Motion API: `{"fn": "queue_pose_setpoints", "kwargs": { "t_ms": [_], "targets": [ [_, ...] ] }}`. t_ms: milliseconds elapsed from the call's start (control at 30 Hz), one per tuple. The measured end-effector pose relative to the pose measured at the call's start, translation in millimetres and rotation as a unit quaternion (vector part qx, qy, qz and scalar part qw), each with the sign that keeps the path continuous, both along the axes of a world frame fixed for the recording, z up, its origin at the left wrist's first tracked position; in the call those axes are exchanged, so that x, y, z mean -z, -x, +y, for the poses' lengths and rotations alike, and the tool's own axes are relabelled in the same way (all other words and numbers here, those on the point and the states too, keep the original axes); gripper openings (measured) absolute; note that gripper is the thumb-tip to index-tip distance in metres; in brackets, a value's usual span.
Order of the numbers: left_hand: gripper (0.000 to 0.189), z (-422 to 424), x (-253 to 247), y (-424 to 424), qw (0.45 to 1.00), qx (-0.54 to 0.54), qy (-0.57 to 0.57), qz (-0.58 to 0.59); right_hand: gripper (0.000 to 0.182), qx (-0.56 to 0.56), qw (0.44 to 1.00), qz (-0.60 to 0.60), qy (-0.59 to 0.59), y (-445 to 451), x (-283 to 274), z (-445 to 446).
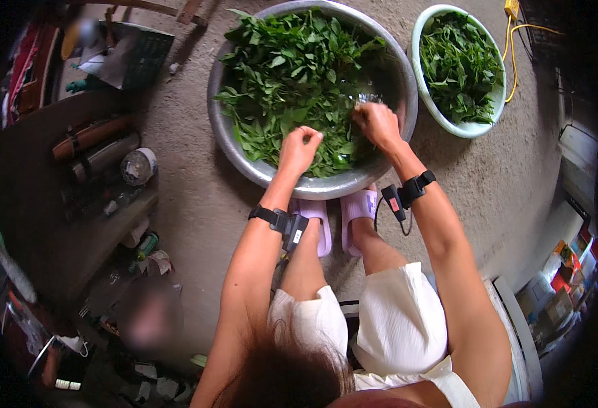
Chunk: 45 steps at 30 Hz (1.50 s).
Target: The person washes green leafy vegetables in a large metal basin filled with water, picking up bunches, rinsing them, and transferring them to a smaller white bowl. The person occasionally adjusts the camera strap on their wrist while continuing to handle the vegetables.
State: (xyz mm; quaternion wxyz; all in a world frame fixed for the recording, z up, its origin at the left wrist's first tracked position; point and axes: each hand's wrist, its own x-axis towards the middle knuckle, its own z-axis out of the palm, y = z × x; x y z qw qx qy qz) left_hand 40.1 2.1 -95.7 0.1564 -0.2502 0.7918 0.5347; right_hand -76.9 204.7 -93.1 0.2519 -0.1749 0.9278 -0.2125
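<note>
A wide metal basin stands on the floor at my feet. It holds water and a heap of green leafy stems, thickest on the far and left sides. My left hand is over the near leaves, thumb and forefinger pinched into a loop; whether a leaf is between them is unclear. My right hand is over the basin's right side, fingers curled and slightly blurred. Bright ripples show in the dark water just beyond it; what its fingers hold is hidden.
A pale green plastic tub with more leafy stems stands right of the basin. A yellow cable runs behind it. Purple slippers are against the basin's near side. Bottles and clutter line the left; boxes stand far right.
</note>
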Motion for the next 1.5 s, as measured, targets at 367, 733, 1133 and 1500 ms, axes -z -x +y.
{"fn": "queue_pose_setpoints", "kwargs": {
  "t_ms": [367,733,1133,1500],
  "targets": [
    [0.019,-26.0,-40.3,6.8,0.979,-0.115,-0.164,0.023,0.017,0.150,0.954,-0.115,0.234,15.4,-65.1,-2.2],
    [0.025,-4.1,14.2,11.2,0.987,-0.059,-0.151,0.023,0.023,0.159,0.971,-0.090,0.153,9.7,1.8,-9.8],
    [0.016,-7.9,-68.3,27.7,0.975,-0.126,-0.103,0.152,0.030,0.302,0.760,-0.384,0.428,2.5,-67.6,10.7],
    [0.016,2.7,-85.9,30.2,0.978,0.054,-0.092,0.181,0.016,0.208,0.762,-0.415,0.451,-5.7,-68.6,5.7]
  ]
}}
